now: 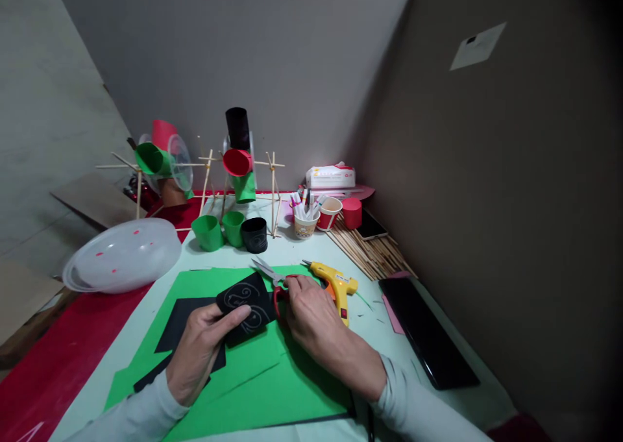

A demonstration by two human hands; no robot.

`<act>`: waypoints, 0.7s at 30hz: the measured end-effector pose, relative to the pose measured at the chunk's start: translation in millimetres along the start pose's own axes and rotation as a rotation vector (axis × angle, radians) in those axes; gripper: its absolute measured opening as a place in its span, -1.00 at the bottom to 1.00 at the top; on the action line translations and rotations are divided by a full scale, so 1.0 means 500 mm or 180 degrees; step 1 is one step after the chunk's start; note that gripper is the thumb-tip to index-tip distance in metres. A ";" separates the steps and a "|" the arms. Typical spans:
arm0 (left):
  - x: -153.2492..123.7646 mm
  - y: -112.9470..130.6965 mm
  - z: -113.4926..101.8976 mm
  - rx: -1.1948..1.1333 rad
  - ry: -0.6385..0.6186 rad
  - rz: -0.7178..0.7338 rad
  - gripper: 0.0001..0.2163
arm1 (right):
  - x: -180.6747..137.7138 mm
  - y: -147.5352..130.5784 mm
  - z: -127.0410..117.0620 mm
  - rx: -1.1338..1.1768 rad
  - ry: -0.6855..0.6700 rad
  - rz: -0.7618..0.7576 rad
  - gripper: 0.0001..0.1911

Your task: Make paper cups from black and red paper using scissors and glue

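Observation:
My left hand (202, 341) pinches a black paper cup (246, 309) marked with light swirling lines, thumb on its near side. In my right hand (318, 322) is a pair of scissors (270, 272) with red handles; the blades point up and left, above the cup's far edge. Both hands are over a large green sheet (243, 390), where cut black paper (182, 322) lies partly under my left hand. A yellow hot glue gun (335, 283) rests just beyond my right hand.
Green cups (207, 233) and a black cup (254, 235) stand behind the sheet. Two stick-framed wheels with coloured cups (238, 163) rise at the back. A pen cup (306, 224), wooden sticks (372, 254) and a black tablet-like slab (428, 331) are to the right; a clear plastic lid (126, 254) is left.

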State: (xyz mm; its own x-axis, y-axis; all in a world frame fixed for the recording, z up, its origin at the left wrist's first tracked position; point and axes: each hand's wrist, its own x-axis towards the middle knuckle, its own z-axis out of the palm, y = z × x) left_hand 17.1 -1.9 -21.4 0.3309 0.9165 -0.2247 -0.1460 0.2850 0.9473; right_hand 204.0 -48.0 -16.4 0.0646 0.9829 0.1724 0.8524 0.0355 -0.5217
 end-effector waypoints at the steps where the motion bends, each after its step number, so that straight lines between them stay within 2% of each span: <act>1: 0.001 0.001 0.001 -0.0023 0.0003 -0.0025 -0.74 | 0.002 -0.003 -0.008 0.0292 0.0051 -0.0003 -0.79; 7: 0.005 0.012 0.005 -0.0303 0.0102 -0.0102 -0.75 | 0.018 0.012 -0.069 0.2500 0.0477 0.0212 -0.61; 12: -0.016 0.069 0.011 -0.0512 0.0127 0.0042 -0.76 | 0.014 0.032 -0.085 0.3930 0.0545 0.0638 -0.28; 15: -0.036 0.110 0.023 -0.0564 0.0173 0.0433 -0.80 | 0.004 0.025 -0.089 0.4413 0.0273 0.0791 -0.40; 18: -0.049 0.141 0.033 -0.0402 0.0432 0.1140 -0.84 | -0.008 0.018 -0.085 0.4786 0.0148 0.0879 -0.58; 20: -0.053 0.159 0.028 -0.0300 0.0647 0.1512 -0.79 | -0.014 0.017 -0.077 0.5112 0.0090 0.0921 -0.61; 21: -0.055 0.169 0.020 -0.0321 0.0704 0.1535 -0.75 | -0.016 0.015 -0.073 0.5254 0.0034 0.0921 -0.60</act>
State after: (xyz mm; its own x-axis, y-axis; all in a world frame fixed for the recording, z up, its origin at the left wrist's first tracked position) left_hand 5.0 -5.9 67.1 0.0016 0.9841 0.1773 -0.3253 -0.1672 0.9307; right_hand 229.0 -62.3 8.9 0.1205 0.9896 -0.0781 -0.6088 0.0116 -0.7933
